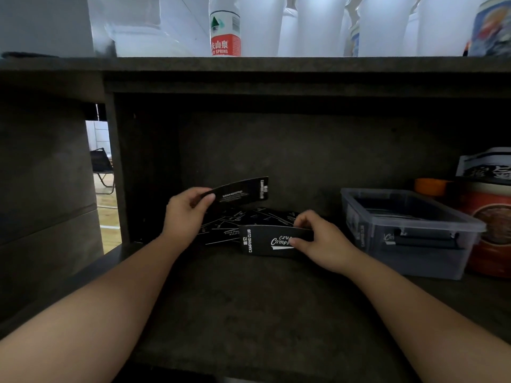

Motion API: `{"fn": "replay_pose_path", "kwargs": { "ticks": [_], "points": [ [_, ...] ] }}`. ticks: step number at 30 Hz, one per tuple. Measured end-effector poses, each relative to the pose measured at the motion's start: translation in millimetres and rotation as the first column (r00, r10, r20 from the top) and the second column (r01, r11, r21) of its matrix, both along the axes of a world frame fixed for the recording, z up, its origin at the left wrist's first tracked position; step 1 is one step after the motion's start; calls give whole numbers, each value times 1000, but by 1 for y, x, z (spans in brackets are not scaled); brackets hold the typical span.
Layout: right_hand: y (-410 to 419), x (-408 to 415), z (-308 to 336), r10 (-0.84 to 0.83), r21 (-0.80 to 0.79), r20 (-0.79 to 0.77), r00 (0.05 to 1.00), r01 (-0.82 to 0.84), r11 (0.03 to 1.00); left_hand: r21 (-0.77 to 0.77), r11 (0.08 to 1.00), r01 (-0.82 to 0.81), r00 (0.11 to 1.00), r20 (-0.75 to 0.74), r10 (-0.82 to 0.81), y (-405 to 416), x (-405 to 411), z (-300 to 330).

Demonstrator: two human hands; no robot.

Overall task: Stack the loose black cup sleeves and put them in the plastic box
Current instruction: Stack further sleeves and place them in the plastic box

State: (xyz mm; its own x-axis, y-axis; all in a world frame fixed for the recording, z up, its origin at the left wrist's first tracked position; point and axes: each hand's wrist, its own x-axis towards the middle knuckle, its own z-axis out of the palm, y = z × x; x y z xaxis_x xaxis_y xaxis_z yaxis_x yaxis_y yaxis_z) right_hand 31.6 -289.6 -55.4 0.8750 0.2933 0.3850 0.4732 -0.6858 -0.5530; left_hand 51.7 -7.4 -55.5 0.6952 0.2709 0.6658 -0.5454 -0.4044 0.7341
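Note:
My left hand [185, 214] pinches one flat black cup sleeve [240, 192] by its left end and holds it lifted above the shelf. My right hand [318, 239] grips a second black sleeve [265, 240] with white "Camping Club" print, standing on edge on the shelf. Behind and between the two hands lies a loose pile of several more black sleeves [249, 218]. The clear plastic box [414, 244] stands to the right, open, with dark sleeves inside it.
The work happens inside a dark shelf recess [249, 299] under a thick board. An orange round tin [486, 230] stands right of the box. On top of the board stand a water bottle [224, 31] and white cup stacks [318, 23].

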Motion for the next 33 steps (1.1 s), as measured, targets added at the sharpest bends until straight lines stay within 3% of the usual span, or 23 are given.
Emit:
{"fn": "replay_pose_path", "kwargs": {
  "ticks": [2,4,6,8,11,13,14,16,17,19,22,25,30,33],
  "points": [
    [0,-2,1,12,53,-48,999,-10,999,-58,978,201,967,-148,-208,-5,0,-2],
    [0,-3,0,32,97,-72,997,-25,995,-37,935,352,880,-329,-344,-12,-5,-4],
    [-1,-3,-1,42,88,-51,998,-37,995,30,882,470,780,-482,-399,-21,-12,-4],
    [-2,-1,-2,66,31,0,998,-66,997,115,844,524,739,-553,-384,-29,-17,-1],
    [-1,1,-3,113,-30,48,992,-111,993,132,909,395,844,-443,-302,-29,-18,6],
    [-1,1,-3,116,-20,37,993,-115,993,166,977,132,955,-285,-80,-10,-6,4],
    [-1,2,-3,112,-17,35,993,-111,994,239,971,-32,966,-240,91,6,2,1],
    [-1,2,-3,104,-16,30,994,-104,994,422,871,-252,876,-283,391,35,13,-9],
    [-1,3,-3,103,-13,29,994,-103,995,502,819,-279,802,-347,486,43,14,-13],
    [-1,2,-4,102,-10,22,995,-102,995,619,756,-213,689,-454,565,42,13,-18],
    [-2,2,-4,99,-9,11,995,-99,995,764,646,-10,646,-488,587,25,14,-19],
    [-1,2,-4,103,-5,0,995,-103,995,827,558,67,615,-475,629,14,12,-13],
    [-1,1,-4,90,-6,3,996,-90,996,858,512,42,727,-377,574,-5,2,-4],
    [0,1,-4,96,-3,11,995,-96,995,907,418,52,815,-280,507,-23,-10,2]
  ]
}}
